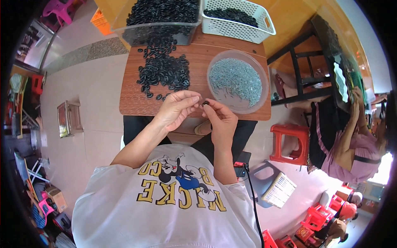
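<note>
Over the near edge of a wooden table, my two hands meet fingertip to fingertip. My right hand (222,120) pinches a small black oval piece (205,103) between thumb and finger. Beside it, the fingers of my left hand (178,108) are pressed together; whatever they hold is too small to make out. A loose heap of black oval pieces with holes (163,74) lies just beyond my left hand. Right of my hands stands a round clear tub (240,108) of many small silvery-blue metal pins (235,78).
At the table's back are a clear bin (157,35) piled with black pieces and a white perforated basket (235,33) with more. A red stool (289,144) stands right of the table (136,101). Another person (351,153) sits at the right by a dark bench frame.
</note>
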`<control>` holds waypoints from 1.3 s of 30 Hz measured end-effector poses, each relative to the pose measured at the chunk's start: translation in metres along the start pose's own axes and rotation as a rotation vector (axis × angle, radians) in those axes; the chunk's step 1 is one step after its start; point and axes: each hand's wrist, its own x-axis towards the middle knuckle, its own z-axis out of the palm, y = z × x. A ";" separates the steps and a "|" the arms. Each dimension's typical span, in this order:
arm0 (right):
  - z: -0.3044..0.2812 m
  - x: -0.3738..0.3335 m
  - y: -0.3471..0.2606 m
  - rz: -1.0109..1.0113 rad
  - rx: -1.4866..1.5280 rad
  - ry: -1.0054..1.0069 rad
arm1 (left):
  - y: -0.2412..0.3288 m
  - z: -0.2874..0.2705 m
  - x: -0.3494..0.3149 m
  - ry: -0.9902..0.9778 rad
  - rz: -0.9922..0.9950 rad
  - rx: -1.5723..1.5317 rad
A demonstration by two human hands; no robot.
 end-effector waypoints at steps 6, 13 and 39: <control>0.013 0.000 0.002 -0.004 -0.142 0.006 | 0.007 -0.007 -0.008 0.025 0.013 -0.049; 0.013 -0.002 0.007 -0.012 -0.177 -0.005 | 0.002 -0.013 -0.012 0.009 0.038 -0.013; 0.018 -0.013 0.030 -0.159 -0.445 0.044 | 0.001 -0.018 -0.023 0.164 0.078 0.287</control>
